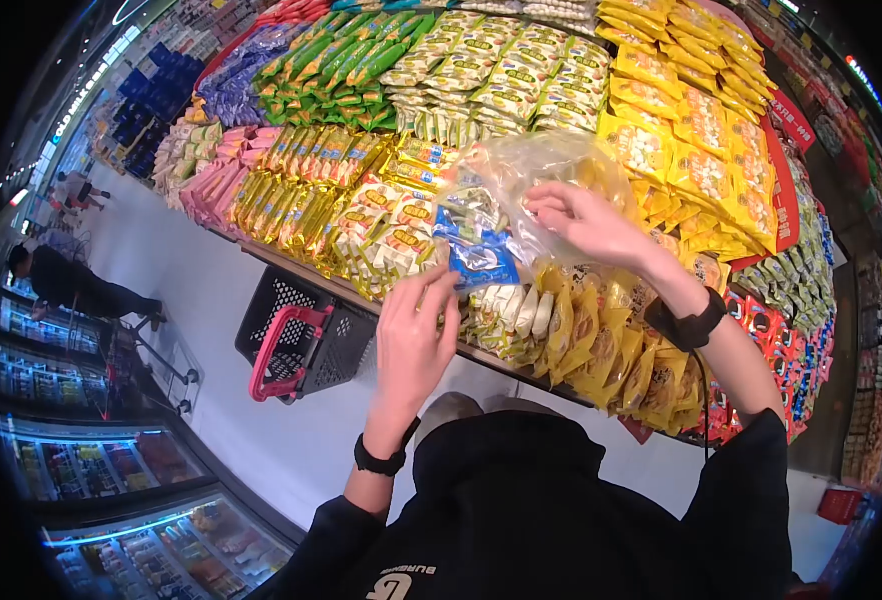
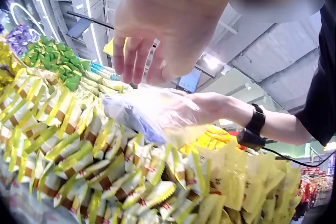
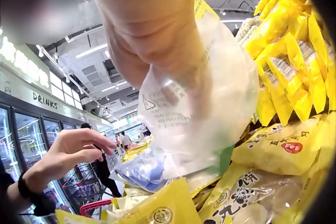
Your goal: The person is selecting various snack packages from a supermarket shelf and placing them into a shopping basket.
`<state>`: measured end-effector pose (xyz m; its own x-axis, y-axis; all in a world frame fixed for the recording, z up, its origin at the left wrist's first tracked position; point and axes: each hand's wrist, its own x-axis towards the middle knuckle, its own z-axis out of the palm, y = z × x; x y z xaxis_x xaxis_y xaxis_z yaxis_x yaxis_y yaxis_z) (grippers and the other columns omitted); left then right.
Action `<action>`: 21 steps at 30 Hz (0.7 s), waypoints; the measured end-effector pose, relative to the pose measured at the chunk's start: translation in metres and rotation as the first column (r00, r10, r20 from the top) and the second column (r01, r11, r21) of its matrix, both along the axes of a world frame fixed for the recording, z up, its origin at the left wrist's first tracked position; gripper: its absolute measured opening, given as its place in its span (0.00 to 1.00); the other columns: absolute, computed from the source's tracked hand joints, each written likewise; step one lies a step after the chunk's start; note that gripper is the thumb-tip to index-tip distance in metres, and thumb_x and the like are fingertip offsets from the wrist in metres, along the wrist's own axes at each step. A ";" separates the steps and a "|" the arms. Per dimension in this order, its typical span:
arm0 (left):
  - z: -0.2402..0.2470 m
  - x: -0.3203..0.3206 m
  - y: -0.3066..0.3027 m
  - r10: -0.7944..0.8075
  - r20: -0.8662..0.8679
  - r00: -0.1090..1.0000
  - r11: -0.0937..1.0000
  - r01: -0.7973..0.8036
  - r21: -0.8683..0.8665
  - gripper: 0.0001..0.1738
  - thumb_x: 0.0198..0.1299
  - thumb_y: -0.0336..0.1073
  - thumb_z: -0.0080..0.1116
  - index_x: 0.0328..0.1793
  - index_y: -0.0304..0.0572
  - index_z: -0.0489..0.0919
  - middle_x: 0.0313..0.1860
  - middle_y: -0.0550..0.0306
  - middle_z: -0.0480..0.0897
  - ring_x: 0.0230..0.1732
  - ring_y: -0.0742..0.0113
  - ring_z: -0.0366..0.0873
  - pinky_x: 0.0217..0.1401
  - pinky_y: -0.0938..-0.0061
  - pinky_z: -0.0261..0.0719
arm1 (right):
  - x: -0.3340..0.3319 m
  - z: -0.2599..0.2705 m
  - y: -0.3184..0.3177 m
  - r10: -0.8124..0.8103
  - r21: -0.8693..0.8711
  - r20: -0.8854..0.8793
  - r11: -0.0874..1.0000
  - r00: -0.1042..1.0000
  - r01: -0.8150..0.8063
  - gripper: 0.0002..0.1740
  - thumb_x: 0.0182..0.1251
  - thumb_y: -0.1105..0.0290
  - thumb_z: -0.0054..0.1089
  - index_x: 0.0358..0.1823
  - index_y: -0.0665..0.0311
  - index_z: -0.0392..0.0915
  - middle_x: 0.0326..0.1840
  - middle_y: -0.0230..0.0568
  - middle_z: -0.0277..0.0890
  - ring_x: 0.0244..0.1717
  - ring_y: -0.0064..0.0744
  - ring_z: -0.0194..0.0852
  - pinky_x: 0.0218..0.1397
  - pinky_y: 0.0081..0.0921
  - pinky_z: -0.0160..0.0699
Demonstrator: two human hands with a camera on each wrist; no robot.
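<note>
A clear plastic bag (image 1: 526, 160) lies over the packets at the middle of the display, with a blue packet (image 1: 481, 264) showing at its near end. The right hand (image 1: 596, 230) grips the bag with bent fingers; in the right wrist view the fingers are partly hidden behind the bag's cloudy film (image 3: 231, 92). Beside the blue packet, the left hand (image 1: 416, 330) hovers with loosely bent fingers. Through the right wrist camera, the left hand (image 3: 68, 155) appears apart from the bag, holding nothing. Blue also shows through the film (image 3: 149, 174) there.
Stacked yellow packets (image 1: 701, 145) rise at the right, green ones (image 1: 341, 65) at the far left. Gold packets (image 1: 301, 185) lie on the left. A dark basket with a pink handle (image 1: 283, 345) stands below the display edge. A person (image 1: 76, 285) is at the left.
</note>
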<state>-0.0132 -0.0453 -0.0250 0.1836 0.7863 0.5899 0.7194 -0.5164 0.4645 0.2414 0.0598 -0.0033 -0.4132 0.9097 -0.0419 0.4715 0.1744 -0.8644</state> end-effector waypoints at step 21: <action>0.003 -0.029 0.129 -0.408 -0.077 0.910 0.909 0.397 -0.129 0.14 0.55 0.26 0.66 0.50 0.38 0.85 0.56 0.52 0.82 0.51 0.51 0.77 0.55 0.63 0.78 | -0.027 -0.032 0.034 -0.374 -0.122 0.065 0.917 0.925 0.380 0.14 0.73 0.67 0.52 0.55 0.61 0.81 0.46 0.38 0.82 0.40 0.24 0.77 0.40 0.28 0.76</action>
<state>-0.0417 0.0833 -0.0217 0.5513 0.6907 0.4680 0.5060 -0.7228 0.4707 0.2140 0.0937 -0.0357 -0.0360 0.9831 -0.1793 0.5149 -0.1355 -0.8465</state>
